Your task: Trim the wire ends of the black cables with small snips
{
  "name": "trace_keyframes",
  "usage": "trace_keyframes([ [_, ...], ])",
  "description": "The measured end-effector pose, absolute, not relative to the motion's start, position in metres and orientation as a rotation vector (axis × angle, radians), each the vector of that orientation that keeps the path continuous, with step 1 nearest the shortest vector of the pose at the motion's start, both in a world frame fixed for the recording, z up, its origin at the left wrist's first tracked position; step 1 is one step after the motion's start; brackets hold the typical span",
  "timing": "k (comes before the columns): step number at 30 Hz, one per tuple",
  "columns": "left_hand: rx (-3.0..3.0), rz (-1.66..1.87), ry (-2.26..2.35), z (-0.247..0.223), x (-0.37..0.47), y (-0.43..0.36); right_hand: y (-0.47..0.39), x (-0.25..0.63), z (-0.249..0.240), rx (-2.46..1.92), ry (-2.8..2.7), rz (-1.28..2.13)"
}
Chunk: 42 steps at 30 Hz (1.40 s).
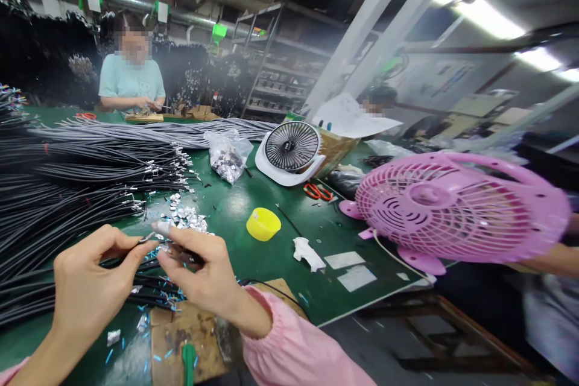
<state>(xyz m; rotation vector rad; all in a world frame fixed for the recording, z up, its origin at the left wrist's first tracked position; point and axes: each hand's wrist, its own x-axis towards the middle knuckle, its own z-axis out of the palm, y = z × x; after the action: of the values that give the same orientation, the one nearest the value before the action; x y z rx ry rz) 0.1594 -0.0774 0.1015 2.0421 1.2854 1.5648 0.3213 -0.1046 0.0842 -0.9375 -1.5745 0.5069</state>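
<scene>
My left hand [97, 277] is closed, thumb and forefinger pinching the end of a cable [147, 237] above the workbench. Close beside it on the right is my right hand [201, 259], its thumb and forefinger curled toward the same cable end. A pale wrap [161, 228] covers the tip of its forefinger. What its fingers hold is hidden; something dark shows under the palm. Below and left of the hands lie bundles of black cables [67, 211] with stripped ends. Foil scraps [185, 217] and small blue bits lie behind and around the hands.
On the green bench [230, 211] are a yellow ring-shaped container [263, 224], orange-handled scissors [318, 192], a bag of small parts [227, 157] and a white fan [292, 151]. A pink fan [443, 205] stands right. A stained board [181, 344] lies in front. A co-worker [131, 78] sits opposite.
</scene>
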Motion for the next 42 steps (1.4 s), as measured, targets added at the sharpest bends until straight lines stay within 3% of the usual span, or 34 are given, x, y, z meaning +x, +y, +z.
trace_keyframes([
  [12, 2.329, 1.519, 0.960, 0.107, 0.154, -0.071, -0.099, 0.325, 0.073, -0.951, -1.587, 0.678],
  [19, 2.319, 1.412, 0.965, 0.100, 0.150, -0.069, -0.100, 0.325, 0.070, -0.999, -1.617, 0.668],
  [35, 2.303, 1.619, 1.160, 0.096, 0.153, -0.077, -0.102, 0.325, 0.079, -0.872, -1.650, 0.850],
  [42, 2.310, 1.716, 1.129, 0.096, 0.157, -0.080, -0.103, 0.325, 0.086, -0.972, -1.549, 0.576],
])
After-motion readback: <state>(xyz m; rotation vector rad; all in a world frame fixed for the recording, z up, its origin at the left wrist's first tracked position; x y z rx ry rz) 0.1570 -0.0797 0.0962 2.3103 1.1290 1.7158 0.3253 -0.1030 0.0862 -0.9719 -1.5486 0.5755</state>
